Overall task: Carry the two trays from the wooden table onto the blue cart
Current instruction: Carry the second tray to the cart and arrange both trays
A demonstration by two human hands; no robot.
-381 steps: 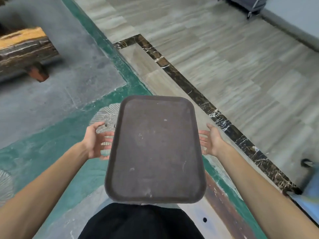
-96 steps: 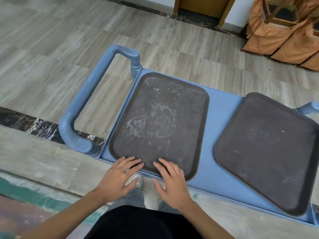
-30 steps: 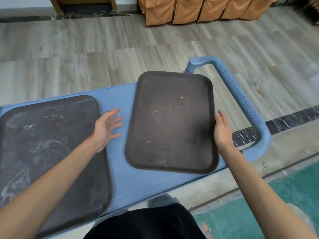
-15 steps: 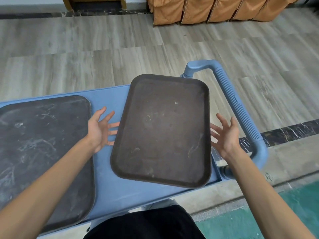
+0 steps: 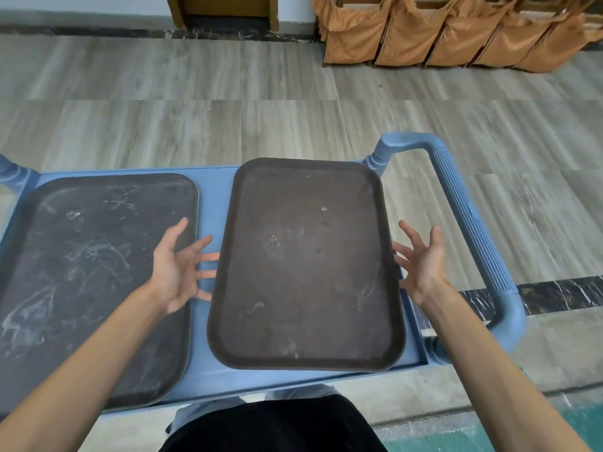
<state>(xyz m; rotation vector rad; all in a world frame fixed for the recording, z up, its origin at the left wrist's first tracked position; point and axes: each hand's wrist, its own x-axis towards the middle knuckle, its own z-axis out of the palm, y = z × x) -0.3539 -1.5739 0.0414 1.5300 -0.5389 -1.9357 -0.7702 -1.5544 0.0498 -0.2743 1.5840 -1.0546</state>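
Observation:
A brown tray (image 5: pixel 303 265) hovers just above the right half of the blue cart (image 5: pixel 213 187), tilted a little. My left hand (image 5: pixel 176 269) is palm-up at its left edge with fingertips tucked under it. At the right edge my right hand (image 5: pixel 424 262) is spread the same way, fingers reaching beneath the rim. A second, darker scuffed tray (image 5: pixel 88 272) lies flat on the cart's left half.
The cart's ribbed blue handle (image 5: pixel 466 223) loops out just right of my right hand. Beyond the cart is grey wood-look floor, with orange-covered chairs (image 5: pixel 408 34) along the far wall and a wooden door frame (image 5: pixel 225 11). Green flooring (image 5: pixel 522 432) starts at bottom right.
One second ago the brown tray lay on the cart with my left hand off it. Both hands have since slipped under its edges and raised it towards me.

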